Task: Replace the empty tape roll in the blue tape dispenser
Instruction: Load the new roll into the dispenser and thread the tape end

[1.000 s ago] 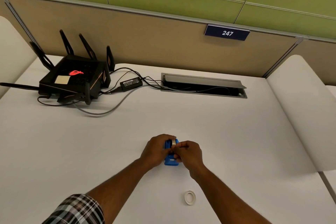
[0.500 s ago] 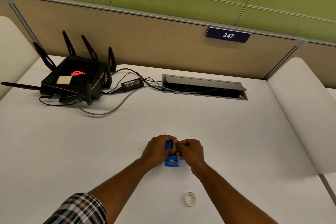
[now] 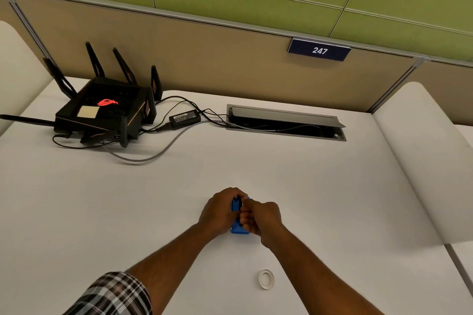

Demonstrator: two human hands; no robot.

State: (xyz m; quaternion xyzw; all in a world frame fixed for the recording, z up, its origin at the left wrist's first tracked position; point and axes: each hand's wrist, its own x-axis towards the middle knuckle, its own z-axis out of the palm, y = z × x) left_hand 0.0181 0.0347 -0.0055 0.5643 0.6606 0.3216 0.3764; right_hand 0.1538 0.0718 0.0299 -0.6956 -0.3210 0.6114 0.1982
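Gripping blue tape dispenser [image 3: 238, 215]: both hands, fingers curled.

A dark blue nameplate [image 3: 319, 50] fixed to the top edge of the tan partition panel [image 3: 204, 59] reads "247" in white numerals. The black router [image 3: 102, 112] bears a glowing red emblem, and the power adapter [image 3: 184, 118] carries a label too small to read.
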